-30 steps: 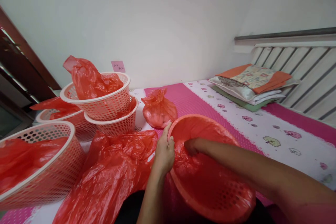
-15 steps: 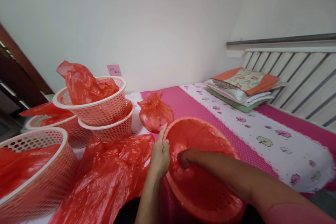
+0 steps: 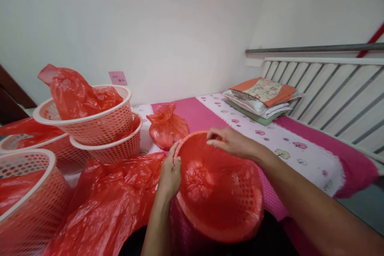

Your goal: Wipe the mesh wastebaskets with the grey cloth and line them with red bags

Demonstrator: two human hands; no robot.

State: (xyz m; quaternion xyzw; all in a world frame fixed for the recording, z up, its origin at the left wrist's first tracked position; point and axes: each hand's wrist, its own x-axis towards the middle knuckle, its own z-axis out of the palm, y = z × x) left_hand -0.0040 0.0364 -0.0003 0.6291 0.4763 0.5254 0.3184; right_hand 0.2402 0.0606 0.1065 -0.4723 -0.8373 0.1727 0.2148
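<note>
A basket lined with a red plastic bag tilts towards me in front of my body. Its lining folds over the rim and lies crumpled at the bottom. My left hand grips the left side of the rim, thumb and index finger pointing up along it. Over the far right part of the opening is my right hand, its fingers curled in. Whether they pinch any of the lining cannot be made out. Just beyond the rim sits a tied red bag, bulging with contents I cannot identify.
At left stand several pink mesh baskets holding red bags, some stacked. A loose red plastic sheet or bag spreads between them and my left arm. Folded bedding lies at back right, by a white slatted rail.
My right hand has come up from inside the lined basket to its far rim. My left hand stays on the left rim. The whole view has shifted slightly right.
</note>
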